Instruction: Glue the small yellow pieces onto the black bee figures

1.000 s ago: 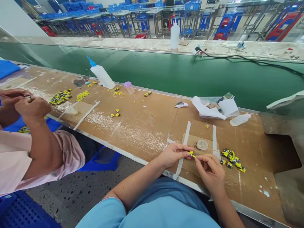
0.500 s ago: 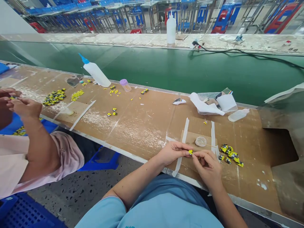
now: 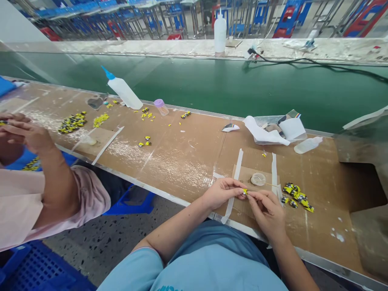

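Observation:
My left hand [image 3: 222, 193] and my right hand [image 3: 266, 211] meet over the near edge of the brown work board [image 3: 182, 161]. Both pinch one small yellow-and-black piece [image 3: 245, 191] between their fingertips. A little past them a small clear round dish [image 3: 258, 178] sits on a taped cardboard square, with a thin stick lying across it. To the right of my right hand lies a small pile of yellow-and-black pieces [image 3: 296, 197].
A co-worker's hands [image 3: 21, 133] work at the far left, near more yellow-and-black pieces [image 3: 72, 122]. A glue bottle with a blue tip [image 3: 123, 91], a purple-capped cup [image 3: 160, 107], a clear tray with papers [image 3: 274, 131] and a small bottle [image 3: 307, 144] sit along the green conveyor belt [image 3: 227, 89].
My two hands stay pinched on the same small piece and have shifted slightly up the board. The co-worker's hands have moved a little to the left.

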`<state>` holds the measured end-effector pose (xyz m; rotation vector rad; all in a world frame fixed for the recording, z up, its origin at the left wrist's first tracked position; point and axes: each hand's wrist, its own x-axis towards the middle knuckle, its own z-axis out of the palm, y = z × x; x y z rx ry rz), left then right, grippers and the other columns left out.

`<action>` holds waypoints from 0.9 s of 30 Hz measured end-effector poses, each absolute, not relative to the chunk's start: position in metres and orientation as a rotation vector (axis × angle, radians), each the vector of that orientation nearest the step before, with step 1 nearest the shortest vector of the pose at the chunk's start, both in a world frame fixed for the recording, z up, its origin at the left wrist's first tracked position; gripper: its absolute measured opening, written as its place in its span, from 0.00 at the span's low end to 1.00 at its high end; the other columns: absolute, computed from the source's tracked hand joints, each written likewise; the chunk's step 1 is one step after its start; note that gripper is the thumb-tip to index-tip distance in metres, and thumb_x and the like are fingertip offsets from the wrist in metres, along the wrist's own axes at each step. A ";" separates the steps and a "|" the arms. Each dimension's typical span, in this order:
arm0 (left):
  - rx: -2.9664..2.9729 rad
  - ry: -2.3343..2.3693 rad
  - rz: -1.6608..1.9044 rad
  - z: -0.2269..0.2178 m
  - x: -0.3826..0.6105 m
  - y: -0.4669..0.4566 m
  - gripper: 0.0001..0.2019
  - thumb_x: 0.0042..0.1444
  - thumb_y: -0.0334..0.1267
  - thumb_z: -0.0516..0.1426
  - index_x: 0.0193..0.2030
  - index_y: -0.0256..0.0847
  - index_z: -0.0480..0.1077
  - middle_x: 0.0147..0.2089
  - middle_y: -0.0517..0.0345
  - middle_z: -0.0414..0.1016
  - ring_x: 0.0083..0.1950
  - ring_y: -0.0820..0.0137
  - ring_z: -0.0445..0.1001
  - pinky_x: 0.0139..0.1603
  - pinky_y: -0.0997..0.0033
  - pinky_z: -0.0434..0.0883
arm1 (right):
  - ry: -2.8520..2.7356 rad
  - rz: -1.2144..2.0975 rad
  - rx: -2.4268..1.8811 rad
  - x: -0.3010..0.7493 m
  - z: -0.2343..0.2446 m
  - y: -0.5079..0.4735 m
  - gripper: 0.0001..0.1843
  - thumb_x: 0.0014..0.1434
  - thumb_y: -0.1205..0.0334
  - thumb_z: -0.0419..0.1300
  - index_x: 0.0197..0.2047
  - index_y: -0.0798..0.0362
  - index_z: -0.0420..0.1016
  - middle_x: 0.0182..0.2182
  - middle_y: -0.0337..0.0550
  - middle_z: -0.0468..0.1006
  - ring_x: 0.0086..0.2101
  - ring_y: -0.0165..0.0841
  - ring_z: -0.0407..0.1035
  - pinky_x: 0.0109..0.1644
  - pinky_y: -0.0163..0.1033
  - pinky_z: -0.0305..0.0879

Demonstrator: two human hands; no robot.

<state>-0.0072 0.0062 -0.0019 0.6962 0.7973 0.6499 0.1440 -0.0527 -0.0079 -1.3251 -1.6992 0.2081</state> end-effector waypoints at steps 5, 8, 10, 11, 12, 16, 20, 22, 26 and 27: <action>0.644 0.811 0.620 -0.001 -0.007 0.007 0.23 0.29 0.46 0.71 0.32 0.33 0.75 0.26 0.58 0.76 0.28 0.76 0.74 0.41 0.72 0.71 | -1.790 0.036 -1.289 0.146 -0.011 -0.053 0.06 0.60 0.68 0.57 0.40 0.52 0.74 0.32 0.41 0.74 0.29 0.26 0.70 0.33 0.31 0.68; 0.642 0.813 0.622 -0.003 -0.006 0.006 0.24 0.29 0.46 0.71 0.32 0.32 0.75 0.26 0.58 0.76 0.28 0.76 0.74 0.40 0.72 0.71 | -1.831 -0.041 -1.278 0.146 -0.012 -0.054 0.06 0.61 0.68 0.56 0.40 0.52 0.74 0.32 0.42 0.75 0.31 0.27 0.71 0.35 0.31 0.69; 0.648 0.809 0.630 -0.004 -0.006 0.006 0.23 0.30 0.46 0.71 0.31 0.32 0.74 0.25 0.58 0.76 0.28 0.76 0.74 0.39 0.71 0.71 | -1.852 -0.094 -1.287 0.146 -0.013 -0.054 0.06 0.61 0.68 0.56 0.41 0.53 0.73 0.32 0.42 0.75 0.30 0.27 0.71 0.35 0.31 0.68; 0.649 0.808 0.633 -0.004 -0.006 0.006 0.23 0.30 0.46 0.71 0.31 0.32 0.74 0.25 0.58 0.75 0.28 0.76 0.74 0.39 0.71 0.71 | -1.860 -0.122 -1.292 0.146 -0.013 -0.055 0.06 0.61 0.68 0.56 0.40 0.53 0.73 0.31 0.42 0.75 0.30 0.27 0.71 0.34 0.31 0.68; 0.647 0.810 0.635 -0.005 -0.005 0.005 0.23 0.29 0.47 0.71 0.30 0.32 0.73 0.24 0.58 0.75 0.27 0.76 0.73 0.39 0.71 0.71 | -1.866 -0.147 -1.296 0.145 -0.013 -0.055 0.05 0.61 0.68 0.56 0.40 0.53 0.73 0.31 0.41 0.74 0.30 0.26 0.71 0.34 0.30 0.68; 0.632 0.827 0.640 -0.007 -0.005 0.005 0.24 0.27 0.46 0.71 0.28 0.32 0.73 0.24 0.58 0.75 0.26 0.76 0.73 0.38 0.70 0.72 | -1.885 -0.202 -1.298 0.144 -0.012 -0.055 0.05 0.62 0.68 0.56 0.40 0.53 0.72 0.30 0.41 0.74 0.29 0.25 0.71 0.34 0.29 0.67; 0.639 0.838 0.631 -0.007 -0.005 0.005 0.24 0.26 0.46 0.71 0.28 0.31 0.74 0.23 0.58 0.76 0.26 0.75 0.74 0.39 0.68 0.73 | -1.892 -0.220 -1.304 0.143 -0.011 -0.055 0.04 0.62 0.67 0.55 0.39 0.54 0.71 0.30 0.42 0.74 0.29 0.26 0.70 0.33 0.29 0.67; 0.632 0.838 0.628 -0.006 -0.005 0.005 0.24 0.25 0.46 0.72 0.27 0.32 0.74 0.23 0.58 0.76 0.26 0.74 0.74 0.38 0.68 0.73 | -1.889 -0.234 -1.315 0.143 -0.012 -0.056 0.04 0.62 0.67 0.55 0.39 0.54 0.71 0.30 0.42 0.74 0.29 0.26 0.70 0.33 0.29 0.67; 0.614 0.826 0.619 -0.004 -0.005 0.006 0.23 0.24 0.45 0.72 0.26 0.32 0.74 0.23 0.59 0.76 0.25 0.75 0.74 0.37 0.70 0.73 | -1.880 -0.240 -1.326 0.143 -0.013 -0.057 0.04 0.62 0.68 0.55 0.39 0.54 0.71 0.30 0.42 0.75 0.29 0.26 0.70 0.33 0.29 0.66; 0.613 0.823 0.618 -0.004 -0.005 0.006 0.23 0.24 0.45 0.72 0.26 0.32 0.74 0.23 0.59 0.76 0.26 0.75 0.74 0.38 0.70 0.73 | -1.881 -0.234 -1.328 0.143 -0.013 -0.057 0.04 0.62 0.68 0.55 0.39 0.54 0.71 0.30 0.42 0.75 0.29 0.26 0.70 0.34 0.29 0.66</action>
